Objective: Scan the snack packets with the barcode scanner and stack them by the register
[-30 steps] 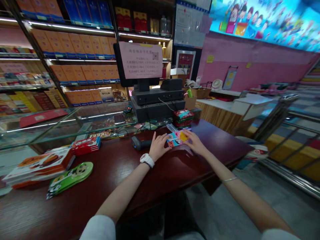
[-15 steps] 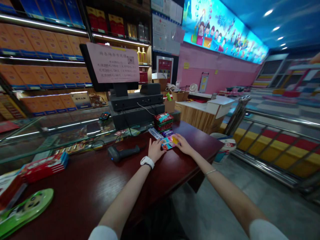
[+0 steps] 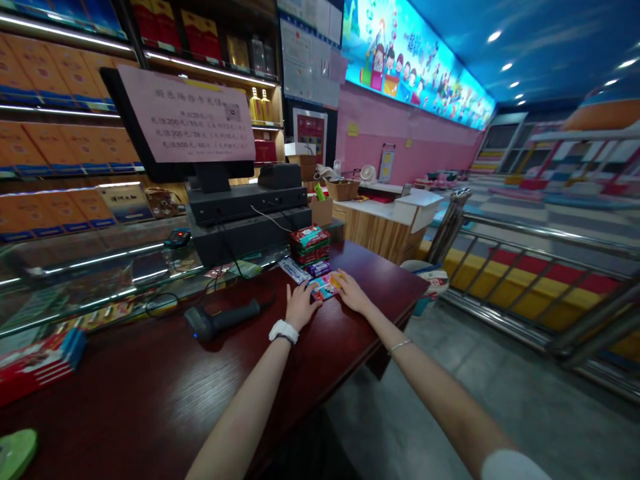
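Note:
A small blue and pink snack packet (image 3: 325, 287) lies flat on the dark red counter. My left hand (image 3: 301, 308), with a white watch at its wrist, grips the packet's left end. On the yellow right end are the closed fingers of my right hand (image 3: 351, 293). Just behind the packet lie a purple packet (image 3: 319, 269) and a long white and blue packet (image 3: 294, 270). Beyond them is a stack of red and green packets (image 3: 310, 247). A black barcode scanner (image 3: 223, 321) rests to the left of my left hand.
A monitor (image 3: 185, 120) bearing a paper sign stands on a black till (image 3: 250, 208). Red boxes (image 3: 43, 363) and part of a green item (image 3: 17, 453) lie at the counter's left. A metal railing (image 3: 520, 287) stands to the right, near a bin (image 3: 427, 283).
The camera view has turned to the right, so the counter and its things sit further left in the picture. Both hands stay on the blue and pink snack packet.

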{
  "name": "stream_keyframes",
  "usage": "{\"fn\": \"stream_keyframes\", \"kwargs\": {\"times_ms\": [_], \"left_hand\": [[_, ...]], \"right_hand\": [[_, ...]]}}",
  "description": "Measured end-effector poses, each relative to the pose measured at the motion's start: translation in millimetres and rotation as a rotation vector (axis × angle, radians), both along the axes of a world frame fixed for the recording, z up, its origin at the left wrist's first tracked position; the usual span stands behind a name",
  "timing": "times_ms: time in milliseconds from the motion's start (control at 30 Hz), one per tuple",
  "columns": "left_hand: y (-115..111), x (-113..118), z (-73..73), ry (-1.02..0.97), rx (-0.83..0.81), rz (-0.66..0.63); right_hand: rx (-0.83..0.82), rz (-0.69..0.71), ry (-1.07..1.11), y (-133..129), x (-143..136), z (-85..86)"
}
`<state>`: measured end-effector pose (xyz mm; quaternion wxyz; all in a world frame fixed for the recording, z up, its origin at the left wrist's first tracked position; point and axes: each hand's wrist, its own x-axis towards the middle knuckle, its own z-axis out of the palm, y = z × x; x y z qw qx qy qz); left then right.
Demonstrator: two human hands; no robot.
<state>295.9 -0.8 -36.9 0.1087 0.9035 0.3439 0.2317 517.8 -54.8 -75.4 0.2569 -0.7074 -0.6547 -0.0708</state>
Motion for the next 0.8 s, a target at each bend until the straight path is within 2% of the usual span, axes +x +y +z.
{"fn": "stream_keyframes", "kwargs": {"times_ms": [133, 267, 433, 567, 800], "left_hand": [[3, 0, -5.4, -0.005, -0.008, 0.024], [-3, -2, -4.3, -0.025, 0.012, 0.049], [-20, -6, 3.1, -0.055, 0.112, -0.029], [-27, -5, 7.7, -0.029, 0.122, -0.062], [-27, -6, 7.6, 0.010, 0.095, -0.070]], "right_hand": [[-0.002, -0.031, -0.051, -5, -7, 6.4], [-0.007, -0.071, -0.066, -11, -13, 16.6], [0.030, -0.120, -0.123, -20, -18, 25.9], [0.033, -0.130, -0.131, -22, -18, 25.9], [0.018, -0.141, -0.091, -17, -15, 22.0]]}}
